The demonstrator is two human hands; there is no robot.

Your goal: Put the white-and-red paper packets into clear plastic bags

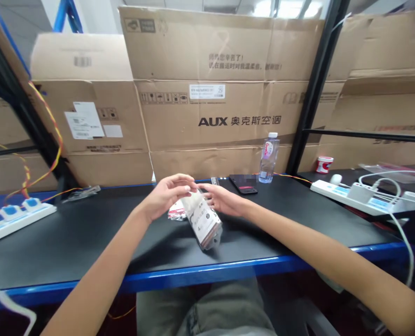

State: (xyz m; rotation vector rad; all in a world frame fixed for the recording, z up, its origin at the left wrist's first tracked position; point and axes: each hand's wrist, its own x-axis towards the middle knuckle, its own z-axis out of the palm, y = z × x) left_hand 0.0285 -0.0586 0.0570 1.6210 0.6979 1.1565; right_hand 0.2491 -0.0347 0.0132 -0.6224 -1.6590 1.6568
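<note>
A small white printed package in clear plastic wrap is tilted above the black tabletop, its lower end pointing toward me. My left hand pinches its upper end between thumb and fingers. From the other side, my right hand has its fingers curled against the upper right edge; some fingertips are hidden behind the package. Loose clear film sticks out at the lower end, where a brownish edge shows. Behind it, partly covered, a white and red packet lies on the table.
A black phone and a water bottle stand at the back. Power strips with white cables are at right, another power strip at left. Cardboard walls the rear. A blue edge borders the table's front.
</note>
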